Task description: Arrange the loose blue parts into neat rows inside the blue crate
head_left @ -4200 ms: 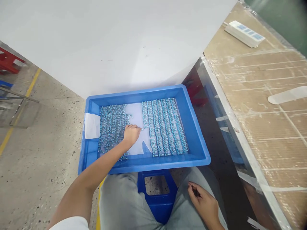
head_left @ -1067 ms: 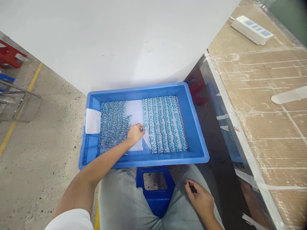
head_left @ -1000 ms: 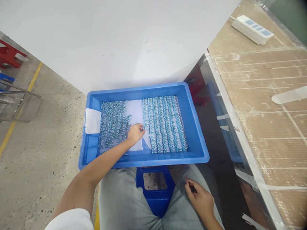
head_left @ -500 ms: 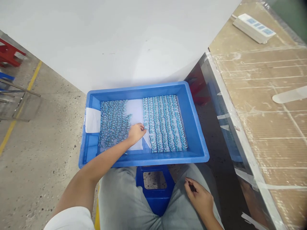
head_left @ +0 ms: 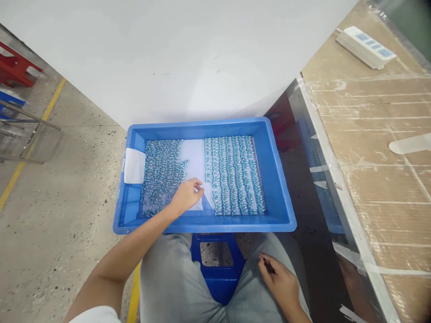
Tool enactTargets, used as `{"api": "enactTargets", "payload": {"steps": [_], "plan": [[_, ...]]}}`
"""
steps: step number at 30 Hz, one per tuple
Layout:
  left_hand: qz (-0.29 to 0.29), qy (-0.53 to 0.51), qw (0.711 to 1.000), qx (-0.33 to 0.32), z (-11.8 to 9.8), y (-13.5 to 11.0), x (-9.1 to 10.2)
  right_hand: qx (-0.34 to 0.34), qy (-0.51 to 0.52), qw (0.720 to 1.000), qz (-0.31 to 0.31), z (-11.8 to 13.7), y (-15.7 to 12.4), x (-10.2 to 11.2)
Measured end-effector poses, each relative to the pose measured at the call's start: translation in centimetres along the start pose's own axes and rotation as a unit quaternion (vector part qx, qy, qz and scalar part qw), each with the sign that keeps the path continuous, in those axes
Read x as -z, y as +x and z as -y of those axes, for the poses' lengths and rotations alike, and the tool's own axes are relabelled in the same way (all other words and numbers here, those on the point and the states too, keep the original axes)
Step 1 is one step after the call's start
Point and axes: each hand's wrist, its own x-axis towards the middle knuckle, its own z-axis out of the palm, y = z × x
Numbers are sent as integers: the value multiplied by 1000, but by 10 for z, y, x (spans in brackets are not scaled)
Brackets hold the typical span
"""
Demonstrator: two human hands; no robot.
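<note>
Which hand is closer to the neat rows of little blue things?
Left. The left hand is over the blue tub, just beside the neat rows; the right hand is outside it, by the right thigh.

A yellow line (head_left: pixel 50 107) crosses the speckled grey floor (head_left: pixel 74 170) near a red stool (head_left: pixel 15 68).

The centre of the frame held one blue rectangular plastic bin (head_left: pixel 208 224), one white paper label (head_left: pixel 134 166) and two groups of small teal-and-silver parts (head_left: pixel 234 175), individually uncountable. One left hand (head_left: pixel 186 194), one right hand (head_left: pixel 282 283) and, upper right, one white oblong box (head_left: pixel 365 47) were recorded.
</note>
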Motion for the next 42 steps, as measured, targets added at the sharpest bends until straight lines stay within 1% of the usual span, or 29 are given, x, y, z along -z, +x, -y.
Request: {"api": "enactTargets", "payload": {"steps": [2,3,4,5,6,7,8,9,10,11,12,13,14,15,17,19,20,21,23,24,26,28,31,36,38,40,42], "plan": [[78,-13,996,-33,-15,-49,16,52,39,997,44,22,13,5],[130,-7,990,-50,-23,-75,17,79,61,993,63,37,24,7],[186,17,980,-60,-31,-100,13,111,84,986,89,55,38,10],[248,55,964,-78,-38,-122,3,150,114,976,112,74,55,12],[301,99,944,-96,-43,-141,-14,186,152,962,129,94,77,12],[358,148,916,-106,-47,-155,-36,205,164,959,108,112,101,10],[421,189,880,-114,-49,-166,-62,191,150,965,96,128,129,4],[481,237,839,-93,-50,-171,-89,176,141,970,95,142,159,-6],[495,268,822,-88,-49,-174,-116,162,129,974,97,153,189,-20],[485,281,823,-96,-46,-173,-139,149,112,976,110,162,218,-37],[479,270,827,-116,-42,-170,-159,139,94,978,126,168,246,-57],[472,256,835,-122,-38,-165,-173,131,73,978,146,173,270,-78],[448,259,848,-115,-33,-159,-182,126,50,977,167,177,291,-98],[434,271,853,-106,-28,-153,-187,119,24,976,183,181,309,-117],[431,312,844,-63,-19,-141,-187,107,-23,971,213,189,332,-148],[443,333,832,-32,-16,-131,-183,105,-59,965,235,194,344,-169],[442,326,835,-31,-15,-127,-182,108,-72,961,245,196,347,-176],[434,311,845,-42,-16,-124,-182,113,-83,957,252,197,350,-181],[415,268,866,-83,-19,-119,-183,125,-98,952,261,196,353,-189],[417,250,868,-100,-20,-117,-185,131,-103,951,262,194,355,-193],[434,237,862,-109,-21,-115,-188,145,-110,947,264,189,358,-198],[446,242,857,-96,-20,-114,-190,172,-108,941,272,183,360,-201],[436,254,860,-77,-18,-114,-192,227,-94,924,294,176,360,-200],[421,243,871,-75,-19,-113,-193,298,-70,892,332,164,348,-188],[428,253,864,-77,-21,-112,-193,317,-61,880,350,160,341,-183],[444,273,850,-79,-23,-112,-193,331,-52,868,367,156,334,-178],[456,284,840,-77,-25,-111,-192,337,-45,862,377,152,328,-172]]}}
